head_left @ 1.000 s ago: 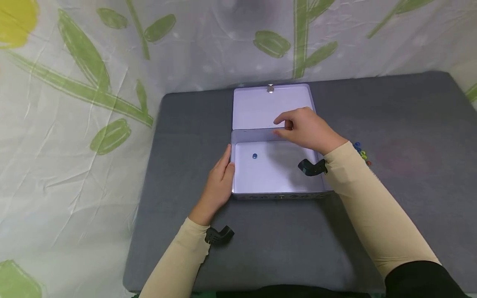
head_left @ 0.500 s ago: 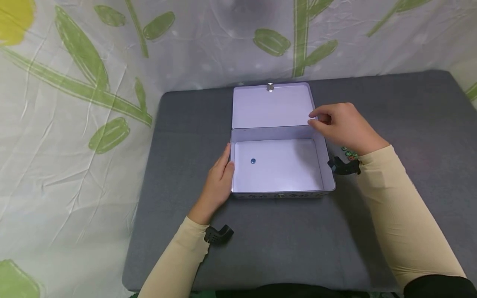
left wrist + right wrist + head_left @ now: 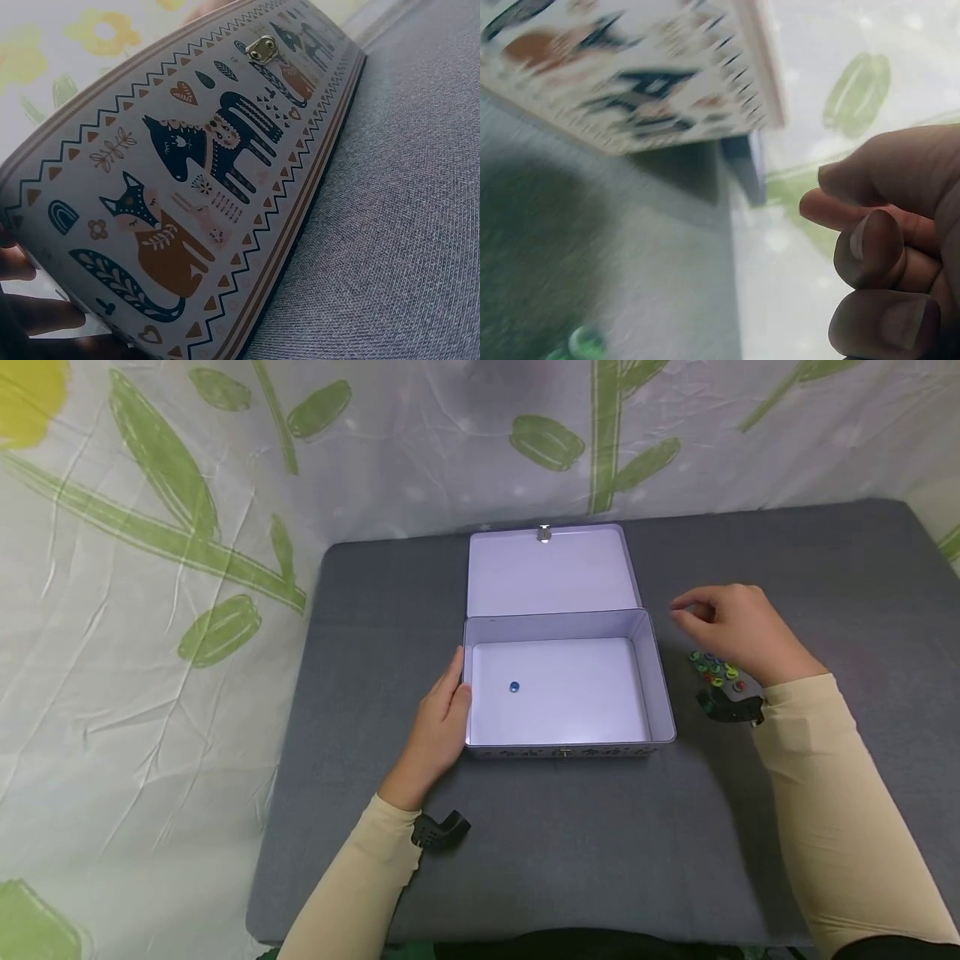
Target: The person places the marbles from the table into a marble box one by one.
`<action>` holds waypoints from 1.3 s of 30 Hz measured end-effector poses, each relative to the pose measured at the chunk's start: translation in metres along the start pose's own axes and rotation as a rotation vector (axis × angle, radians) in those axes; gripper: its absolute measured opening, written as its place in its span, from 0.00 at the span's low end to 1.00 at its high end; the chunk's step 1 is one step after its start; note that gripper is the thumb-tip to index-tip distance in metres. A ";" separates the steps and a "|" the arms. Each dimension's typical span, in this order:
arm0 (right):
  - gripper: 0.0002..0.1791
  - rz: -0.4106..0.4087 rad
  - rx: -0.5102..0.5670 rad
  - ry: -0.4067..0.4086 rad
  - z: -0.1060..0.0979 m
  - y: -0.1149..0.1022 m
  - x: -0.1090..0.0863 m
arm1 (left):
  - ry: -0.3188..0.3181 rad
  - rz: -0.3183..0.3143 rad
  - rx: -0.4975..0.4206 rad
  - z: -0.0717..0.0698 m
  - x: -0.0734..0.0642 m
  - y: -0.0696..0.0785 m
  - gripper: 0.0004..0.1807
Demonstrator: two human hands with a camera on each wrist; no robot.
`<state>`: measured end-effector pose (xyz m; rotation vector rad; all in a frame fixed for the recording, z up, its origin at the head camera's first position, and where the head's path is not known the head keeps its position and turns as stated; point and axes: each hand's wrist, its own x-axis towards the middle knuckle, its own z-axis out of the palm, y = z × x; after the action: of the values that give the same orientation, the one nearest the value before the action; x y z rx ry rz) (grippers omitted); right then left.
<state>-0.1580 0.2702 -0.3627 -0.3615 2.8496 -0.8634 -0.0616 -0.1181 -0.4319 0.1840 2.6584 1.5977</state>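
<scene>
A tin box [image 3: 555, 693] with its hinged lid [image 3: 551, 572] laid back sits mid-table. Printed animals cover its outer wall [image 3: 202, 165] in the left wrist view. One small blue round piece [image 3: 513, 687] lies inside, toward the left. My left hand [image 3: 438, 727] rests against the box's left side, fingers extended along it. Right of the box, my right hand [image 3: 738, 627] hovers above the table, its fingers loosely bent. In the right wrist view, nothing shows between thumb and fingertips. Below that hand lie several small coloured round pieces [image 3: 716, 670], green, yellow, red and blue.
A grey cloth covers the table [image 3: 360, 860]. Behind and to the left hangs a pale sheet [image 3: 420, 452] printed with green leaves. A metal clasp [image 3: 544, 533] stands on the lid's far edge. Black cameras [image 3: 442, 832] are strapped to both wrists.
My right hand has moved right, from over the box to above the coloured pieces. The blue piece has shifted slightly on the box floor. My left hand keeps its place.
</scene>
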 end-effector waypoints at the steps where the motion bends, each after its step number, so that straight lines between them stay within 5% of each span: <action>1: 0.20 0.005 -0.005 -0.011 0.001 0.003 -0.001 | 0.000 -0.002 0.000 0.000 0.000 0.000 0.32; 8: 0.20 0.086 0.027 -0.105 0.010 0.026 -0.008 | 0.002 -0.013 0.005 0.000 0.000 0.002 0.32; 18: 0.18 0.077 -0.060 -0.103 0.025 0.052 -0.007 | -0.005 -0.012 0.009 0.001 -0.001 0.000 0.32; 39: 0.17 0.085 -0.119 -0.063 0.032 0.052 -0.012 | 0.002 -0.008 0.000 0.001 0.002 -0.002 0.32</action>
<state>-0.1495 0.2990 -0.4173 -0.2740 2.8419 -0.6576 -0.0633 -0.1180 -0.4346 0.1711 2.6568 1.5969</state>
